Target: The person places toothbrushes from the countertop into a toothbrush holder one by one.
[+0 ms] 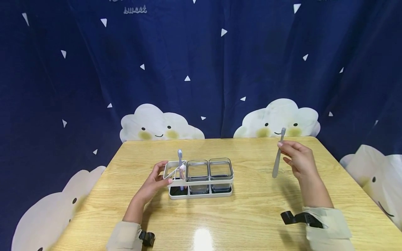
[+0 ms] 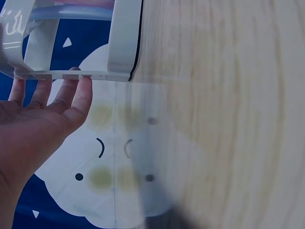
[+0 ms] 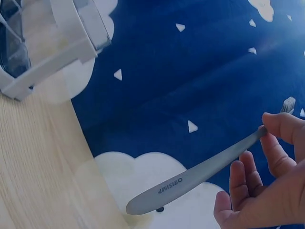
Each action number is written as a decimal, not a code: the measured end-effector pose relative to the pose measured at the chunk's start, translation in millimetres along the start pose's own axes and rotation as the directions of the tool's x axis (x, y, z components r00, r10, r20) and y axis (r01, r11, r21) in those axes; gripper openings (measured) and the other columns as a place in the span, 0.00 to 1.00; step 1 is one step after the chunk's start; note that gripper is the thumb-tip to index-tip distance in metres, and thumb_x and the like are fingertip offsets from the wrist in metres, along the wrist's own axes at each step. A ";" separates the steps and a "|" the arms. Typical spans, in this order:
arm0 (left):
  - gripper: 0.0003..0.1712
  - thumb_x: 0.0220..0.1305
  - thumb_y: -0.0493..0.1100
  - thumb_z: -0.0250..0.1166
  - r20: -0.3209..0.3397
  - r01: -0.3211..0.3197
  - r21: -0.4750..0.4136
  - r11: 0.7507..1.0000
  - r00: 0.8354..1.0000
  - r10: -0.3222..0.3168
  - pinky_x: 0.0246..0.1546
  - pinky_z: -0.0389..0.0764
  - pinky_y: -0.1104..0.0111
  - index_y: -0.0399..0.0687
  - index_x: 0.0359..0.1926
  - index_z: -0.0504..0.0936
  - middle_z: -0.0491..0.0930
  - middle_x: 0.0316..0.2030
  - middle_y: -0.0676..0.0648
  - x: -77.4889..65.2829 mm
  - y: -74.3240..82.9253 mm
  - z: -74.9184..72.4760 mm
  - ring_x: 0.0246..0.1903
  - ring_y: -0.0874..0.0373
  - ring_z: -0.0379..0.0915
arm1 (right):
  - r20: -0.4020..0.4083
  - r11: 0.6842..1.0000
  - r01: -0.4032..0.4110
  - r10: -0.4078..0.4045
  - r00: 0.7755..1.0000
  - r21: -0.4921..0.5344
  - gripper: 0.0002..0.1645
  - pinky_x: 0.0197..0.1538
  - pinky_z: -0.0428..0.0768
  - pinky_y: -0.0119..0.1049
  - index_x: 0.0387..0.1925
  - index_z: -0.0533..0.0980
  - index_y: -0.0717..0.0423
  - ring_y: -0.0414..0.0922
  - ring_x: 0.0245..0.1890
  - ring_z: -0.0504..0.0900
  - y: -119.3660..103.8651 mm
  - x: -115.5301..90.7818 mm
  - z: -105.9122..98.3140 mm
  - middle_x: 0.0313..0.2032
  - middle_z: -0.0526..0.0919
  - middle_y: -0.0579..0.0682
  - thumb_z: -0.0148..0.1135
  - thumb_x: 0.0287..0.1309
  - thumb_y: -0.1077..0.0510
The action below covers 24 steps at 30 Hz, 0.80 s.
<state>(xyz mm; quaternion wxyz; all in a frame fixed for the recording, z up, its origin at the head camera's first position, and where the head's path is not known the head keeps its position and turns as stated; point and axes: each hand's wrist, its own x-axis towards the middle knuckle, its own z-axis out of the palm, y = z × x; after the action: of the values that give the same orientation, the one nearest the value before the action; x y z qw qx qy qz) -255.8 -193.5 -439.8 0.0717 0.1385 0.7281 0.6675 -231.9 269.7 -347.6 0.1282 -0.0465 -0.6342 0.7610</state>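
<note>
A grey toothbrush (image 1: 277,162) is pinched near its neck by the thumb and fingers of my right hand (image 1: 299,158), above the right part of the table. Its bristle head points up and its handle slants down; lettering shows on the handle (image 3: 190,177) in the right wrist view. My left hand (image 1: 153,183) grips the left end of a white toothbrush holder (image 1: 199,182), thumb at the front rail, fingers round the side. The holder's left section contains a blue toothbrush (image 1: 180,155) and a pink one (image 1: 182,167), both heads up.
Two clear square cups sit in the holder, a middle cup (image 1: 197,170) and a right cup (image 1: 221,169). The holder stands on a light wooden table (image 1: 251,216). Behind hangs a dark blue curtain (image 1: 207,52) with clouds and white triangles.
</note>
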 end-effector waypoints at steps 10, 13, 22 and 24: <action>0.40 0.57 0.34 0.64 0.004 -0.011 0.013 1.000 1.000 0.011 0.45 0.69 0.63 0.49 0.67 0.55 0.58 0.61 0.35 1.5 -1.3 -0.8 0.48 0.45 0.65 | 0.034 0.995 0.089 -0.088 0.996 -0.042 0.03 0.40 0.65 0.37 0.29 0.81 0.47 0.36 0.34 0.76 -7.3 -7.4 26.8 0.28 0.81 0.38 0.67 0.53 0.60; 0.40 0.57 0.34 0.64 0.006 -0.011 0.012 1.000 1.000 0.011 0.45 0.70 0.63 0.49 0.66 0.55 0.59 0.60 0.36 2.0 -1.6 -1.0 0.47 0.46 0.65 | 0.030 0.994 0.097 -0.095 0.995 -0.048 0.04 0.38 0.66 0.36 0.29 0.81 0.47 0.35 0.34 0.76 -6.9 -7.5 33.4 0.28 0.81 0.38 0.66 0.53 0.60; 0.39 0.57 0.34 0.63 0.015 -0.023 0.003 1.000 1.000 0.023 0.44 0.71 0.63 0.48 0.66 0.54 0.59 0.60 0.36 1.3 -3.6 -2.1 0.46 0.48 0.66 | 0.063 0.991 0.133 -0.133 0.989 0.006 0.04 0.34 0.68 0.31 0.27 0.81 0.49 0.35 0.31 0.75 -6.6 -7.7 54.0 0.26 0.80 0.39 0.67 0.52 0.62; 0.39 0.57 0.34 0.63 0.021 -0.026 0.001 1.000 0.999 0.026 0.44 0.71 0.64 0.48 0.66 0.54 0.59 0.60 0.36 1.6 -3.8 -2.0 0.46 0.48 0.66 | 0.076 0.990 0.139 -0.139 0.987 0.010 0.02 0.34 0.67 0.31 0.28 0.82 0.51 0.35 0.31 0.76 -7.0 -8.1 59.1 0.26 0.81 0.39 0.68 0.51 0.62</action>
<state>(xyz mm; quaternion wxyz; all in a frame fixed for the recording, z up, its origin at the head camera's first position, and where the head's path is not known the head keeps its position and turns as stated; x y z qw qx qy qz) -258.3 -195.2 -443.2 0.0705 0.1552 0.7259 0.6663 -237.0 212.4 -330.2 0.1567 0.0274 -0.6384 0.7531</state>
